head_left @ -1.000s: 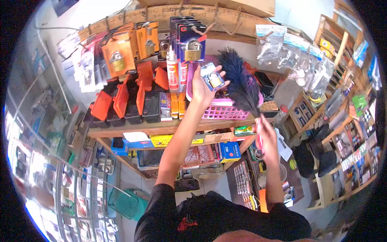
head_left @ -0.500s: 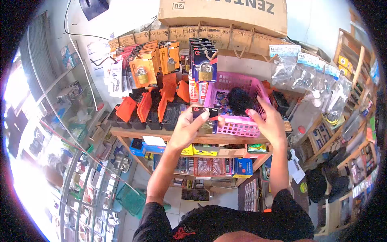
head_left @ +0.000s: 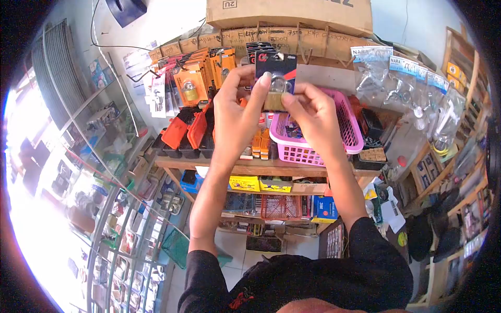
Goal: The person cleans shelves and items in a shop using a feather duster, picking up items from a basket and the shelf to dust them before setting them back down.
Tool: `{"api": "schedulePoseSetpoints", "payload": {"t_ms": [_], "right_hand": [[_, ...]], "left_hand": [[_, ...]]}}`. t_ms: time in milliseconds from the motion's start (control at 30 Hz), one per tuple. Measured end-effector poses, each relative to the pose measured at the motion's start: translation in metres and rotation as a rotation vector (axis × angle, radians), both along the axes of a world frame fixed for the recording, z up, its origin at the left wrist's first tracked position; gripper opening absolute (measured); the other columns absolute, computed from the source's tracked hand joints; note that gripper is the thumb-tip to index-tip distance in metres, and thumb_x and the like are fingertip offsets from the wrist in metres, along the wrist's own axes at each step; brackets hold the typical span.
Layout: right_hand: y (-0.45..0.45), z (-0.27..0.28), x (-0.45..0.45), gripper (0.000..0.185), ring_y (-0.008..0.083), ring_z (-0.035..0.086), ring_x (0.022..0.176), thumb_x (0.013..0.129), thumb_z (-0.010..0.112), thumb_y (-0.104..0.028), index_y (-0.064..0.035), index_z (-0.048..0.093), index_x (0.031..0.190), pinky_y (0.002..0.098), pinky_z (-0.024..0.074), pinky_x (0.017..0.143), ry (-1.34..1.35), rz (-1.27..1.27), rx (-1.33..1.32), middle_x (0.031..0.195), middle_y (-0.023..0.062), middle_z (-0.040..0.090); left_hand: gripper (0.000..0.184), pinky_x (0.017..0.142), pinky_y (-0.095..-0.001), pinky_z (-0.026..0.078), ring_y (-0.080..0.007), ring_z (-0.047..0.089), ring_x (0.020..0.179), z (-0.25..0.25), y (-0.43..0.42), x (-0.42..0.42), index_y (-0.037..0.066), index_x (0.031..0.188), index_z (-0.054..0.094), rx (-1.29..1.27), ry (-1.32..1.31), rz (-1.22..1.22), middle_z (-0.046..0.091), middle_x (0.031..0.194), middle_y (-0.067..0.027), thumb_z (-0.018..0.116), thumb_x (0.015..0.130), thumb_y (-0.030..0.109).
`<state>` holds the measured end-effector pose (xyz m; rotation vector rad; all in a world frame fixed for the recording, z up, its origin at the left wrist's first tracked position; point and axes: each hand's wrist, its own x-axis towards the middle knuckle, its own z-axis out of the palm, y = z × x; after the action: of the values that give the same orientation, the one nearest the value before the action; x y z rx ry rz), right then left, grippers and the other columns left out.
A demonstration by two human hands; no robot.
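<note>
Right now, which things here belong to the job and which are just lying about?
In the job:
- padlock on its card
- left fingers, holding it
- right fingers, touching it

Seemingly just lying about:
- pink basket
- carton
- yellow boxes
- orange lids

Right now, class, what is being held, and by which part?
A carded padlock: the left hand grips its left side, thumb across the front; the right hand holds its lower right side, thumb in front.
</note>
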<state>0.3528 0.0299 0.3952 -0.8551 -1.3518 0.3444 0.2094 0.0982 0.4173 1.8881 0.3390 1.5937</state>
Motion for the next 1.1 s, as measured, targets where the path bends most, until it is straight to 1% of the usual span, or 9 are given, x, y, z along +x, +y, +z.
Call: {"api": "schedulePoseSetpoints", "payload": {"t_ms": [133, 267, 567, 700, 767, 800, 900, 1033, 1100], "right_hand": [[0.010, -0.006, 0.012, 0.023, 0.0007, 0.051, 0.066, 0.094, 0.067, -0.019, -0.0001, 0.064, 0.105, 0.0178, 0.0388, 0.058, 0.010, 0.138, -0.076, 0.079, -0.0036, 0.063], [0.016, -0.013, 0.011, 0.022, -0.0005, 0.049, 0.063, 0.093, 0.068, -0.018, 0.0000, 0.066, 0.104, 0.0174, 0.0364, 0.054, 0.001, 0.124, -0.061, 0.077, -0.0049, 0.062], [0.013, -0.015, 0.007, 0.018, 0.0005, 0.049, 0.065, 0.090, 0.070, -0.016, 0.0001, 0.067, 0.098, 0.0196, 0.0392, 0.056, -0.005, -0.025, 0.116, 0.072, -0.0053, 0.058], [0.009, 0.004, 0.006, 0.018, 0.0005, 0.049, 0.065, 0.091, 0.069, -0.013, 0.0014, 0.065, 0.101, 0.0181, 0.0389, 0.056, 0.085, 0.071, 0.016, 0.073, -0.0048, 0.059], [0.017, -0.005, 0.012, 0.024, 0.0016, 0.050, 0.062, 0.092, 0.067, -0.010, 0.0019, 0.060, 0.111, 0.0182, 0.0375, 0.054, 0.141, 0.148, -0.021, 0.071, -0.0031, 0.059], [0.018, -0.010, 0.010, 0.026, 0.0017, 0.051, 0.062, 0.092, 0.066, -0.010, 0.0017, 0.059, 0.114, 0.0185, 0.0368, 0.053, 0.183, 0.155, -0.017, 0.070, -0.0028, 0.059], [0.029, -0.019, 0.008, 0.038, 0.0024, 0.051, 0.059, 0.091, 0.066, -0.008, -0.0001, 0.049, 0.124, 0.0194, 0.0350, 0.049, 0.230, 0.166, 0.003, 0.067, -0.0015, 0.058], [0.044, -0.019, 0.012, 0.042, 0.0027, 0.051, 0.055, 0.090, 0.068, -0.008, -0.0019, 0.044, 0.123, 0.0191, 0.0343, 0.047, 0.262, 0.149, 0.030, 0.067, 0.0009, 0.061], [0.048, -0.009, 0.008, 0.039, 0.0024, 0.050, 0.054, 0.089, 0.069, -0.009, -0.0022, 0.044, 0.120, 0.0194, 0.0340, 0.047, 0.316, 0.090, 0.071, 0.066, 0.0007, 0.061]], "left_hand": [[0.028, 0.058, -0.0199, 0.045, -0.0034, 0.056, 0.068, -0.008, 0.006, -0.002, -0.003, 0.109, 0.061, 0.002, 0.014, -0.006, 0.068, 0.082, -0.0049, 0.070, 0.090, 0.015], [0.029, 0.056, -0.0201, 0.045, -0.0035, 0.056, 0.066, -0.013, 0.007, -0.004, -0.003, 0.109, 0.060, -0.040, 0.018, 0.014, 0.068, 0.081, -0.0049, 0.071, 0.089, 0.014], [0.030, 0.058, -0.0214, 0.046, -0.0050, 0.057, 0.068, -0.010, 0.002, 0.002, -0.002, 0.112, 0.060, 0.101, 0.001, 0.109, 0.066, 0.080, -0.0039, 0.071, 0.089, 0.013], [0.034, 0.056, -0.0209, 0.044, -0.0042, 0.056, 0.066, -0.002, 0.002, 0.007, -0.002, 0.118, 0.056, 0.078, 0.006, 0.105, 0.064, 0.077, -0.0036, 0.068, 0.090, 0.012], [0.038, 0.055, -0.0210, 0.043, -0.0043, 0.055, 0.064, -0.008, 0.009, 0.011, -0.001, 0.123, 0.052, 0.065, 0.002, 0.097, 0.064, 0.076, -0.0039, 0.067, 0.091, 0.012], [0.045, 0.055, -0.0224, 0.043, -0.0056, 0.055, 0.062, -0.010, 0.005, 0.009, 0.000, 0.131, 0.044, 0.023, 0.062, 0.070, 0.063, 0.074, -0.0054, 0.065, 0.092, 0.010], [0.047, 0.055, -0.0248, 0.045, -0.0075, 0.056, 0.060, -0.026, 0.019, 0.015, 0.001, 0.133, 0.041, 0.016, 0.018, 0.030, 0.063, 0.073, -0.0068, 0.063, 0.093, 0.010], [0.052, 0.056, -0.0297, 0.048, -0.0152, 0.059, 0.056, -0.022, 0.025, 0.015, 0.002, 0.135, 0.039, 0.062, 0.128, 0.253, 0.064, 0.076, -0.0086, 0.064, 0.093, 0.018], [0.050, 0.063, -0.0323, 0.051, -0.0185, 0.062, 0.066, -0.016, 0.025, 0.016, 0.002, 0.131, 0.044, 0.114, 0.175, 0.336, 0.062, 0.093, -0.0118, 0.066, 0.090, 0.021]]}}
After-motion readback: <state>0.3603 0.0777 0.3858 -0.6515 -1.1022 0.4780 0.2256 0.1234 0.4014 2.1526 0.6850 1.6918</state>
